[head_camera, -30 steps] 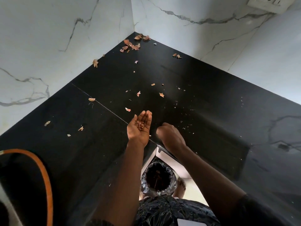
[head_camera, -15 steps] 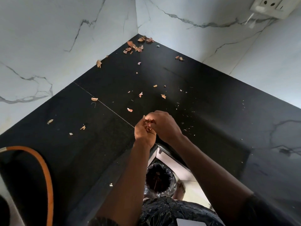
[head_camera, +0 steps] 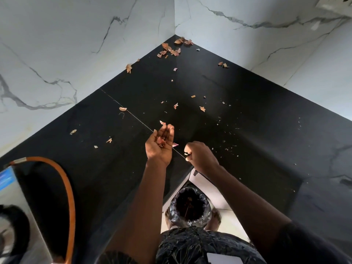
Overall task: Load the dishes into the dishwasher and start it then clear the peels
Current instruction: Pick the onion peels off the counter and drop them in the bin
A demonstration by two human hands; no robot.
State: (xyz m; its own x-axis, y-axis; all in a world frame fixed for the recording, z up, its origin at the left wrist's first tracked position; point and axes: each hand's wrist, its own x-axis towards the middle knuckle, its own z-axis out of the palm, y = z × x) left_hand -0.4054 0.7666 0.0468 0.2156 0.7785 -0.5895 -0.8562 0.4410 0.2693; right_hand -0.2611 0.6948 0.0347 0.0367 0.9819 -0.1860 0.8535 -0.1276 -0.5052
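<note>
Head camera view, looking down into the corner of a black countertop [head_camera: 247, 115] where two white marble walls [head_camera: 57, 44] meet. At far left the edge of a steel appliance [head_camera: 21, 202] shows, and an orange hose [head_camera: 69, 187] curves beside it over the counter.

Dry, tan and pink peels [head_camera: 168, 50] lie scattered on the black surface. There are a few single flakes on the left half, a thicker cluster deep in the corner, and small bits across the middle.

Just left of centre, the person's left hand [head_camera: 161, 143] is held palm-up near the counter's front edge. Its fingers are relaxed and slightly cupped, and a small heap of peel bits lies in the palm. One pink scrap [head_camera: 174, 144] shows just beside it, between the two hands; I cannot tell whether it is in the air or on the counter.

Below the hands, on the floor, a bin [head_camera: 190, 208] lined with a black bag stands open by the person's bare feet, with dark waste inside.

Right of centre, the right hand [head_camera: 202, 157] sits near the left one, knuckles up and fingers curled under. I cannot tell whether they pinch anything. Fine crumbs [head_camera: 226, 148] dot the counter to its right. A wall socket [head_camera: 335, 3] sits at the top right corner.
</note>
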